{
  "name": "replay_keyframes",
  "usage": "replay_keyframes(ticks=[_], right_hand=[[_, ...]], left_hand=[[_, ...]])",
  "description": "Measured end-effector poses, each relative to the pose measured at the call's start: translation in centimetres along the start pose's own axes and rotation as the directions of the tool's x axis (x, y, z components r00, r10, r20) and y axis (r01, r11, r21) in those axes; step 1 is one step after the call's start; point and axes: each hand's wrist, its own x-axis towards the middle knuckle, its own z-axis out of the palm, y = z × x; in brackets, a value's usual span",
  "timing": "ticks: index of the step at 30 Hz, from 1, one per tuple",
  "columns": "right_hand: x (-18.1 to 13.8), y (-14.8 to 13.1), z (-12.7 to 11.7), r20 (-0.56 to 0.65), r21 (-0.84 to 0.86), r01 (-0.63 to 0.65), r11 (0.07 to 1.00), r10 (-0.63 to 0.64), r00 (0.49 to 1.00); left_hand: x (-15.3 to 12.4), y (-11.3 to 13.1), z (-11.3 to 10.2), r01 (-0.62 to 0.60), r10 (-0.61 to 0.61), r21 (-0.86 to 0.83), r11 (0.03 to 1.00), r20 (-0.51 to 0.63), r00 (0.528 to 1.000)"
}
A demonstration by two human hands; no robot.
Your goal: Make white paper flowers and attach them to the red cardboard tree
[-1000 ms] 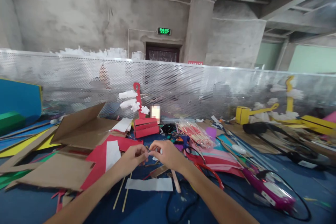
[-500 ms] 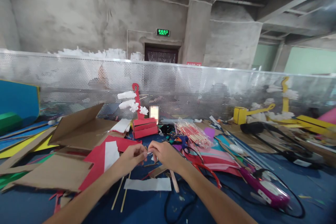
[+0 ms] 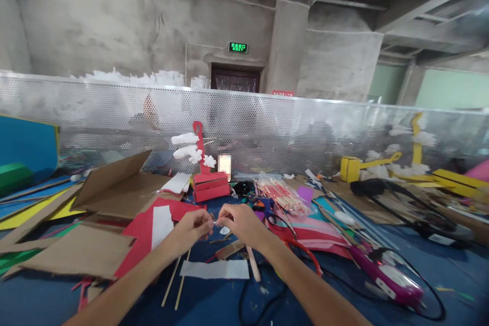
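My left hand [image 3: 194,226] and my right hand [image 3: 237,220] meet fingertip to fingertip above the blue table. Both are closed in a pinch on a small white scrap [image 3: 217,223], mostly hidden by the fingers; it looks like paper, though its kind is hard to make out. Below them lies a white paper strip [image 3: 214,269], across two thin wooden sticks [image 3: 179,285]. A pale wooden rod [image 3: 253,264] rests at the strip's right end. Red sheet material [image 3: 133,244] with a torn white paper [image 3: 162,226] on it lies left of my left hand.
Brown cardboard [image 3: 76,249] fills the left. Behind my hands stands a red form [image 3: 211,187] with white tufts. To the right are a bag of sticks [image 3: 282,196], a glue gun [image 3: 263,206], a purple cased device [image 3: 387,275], black cables and a black strapped object [image 3: 412,214].
My right hand has tilted and shifted very slightly, and a white piece on the table below the fingers shows more. The rest is almost as before.
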Motion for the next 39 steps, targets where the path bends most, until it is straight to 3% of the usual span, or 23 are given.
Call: replay_keyframes(ticks=[18,30,39], right_hand=[[-0.09,0.06,-0.26,0.07,-0.12,0.003,0.993,0.006,0.998],[0.12,0.34,-0.42,0.038,-0.104,0.178,0.978,-0.175,0.984],[0.0,0.1,-0.8,0.117,-0.146,0.142,0.979,-0.125,0.985]], left_hand=[[0.01,0.14,0.12,-0.019,0.019,0.02,1.0,0.023,1.0],[0.17,-0.63,-0.3,0.007,-0.006,0.052,0.999,-0.007,1.0],[0.0,-0.09,-0.25,-0.008,0.008,0.125,0.992,0.002,1.0]])
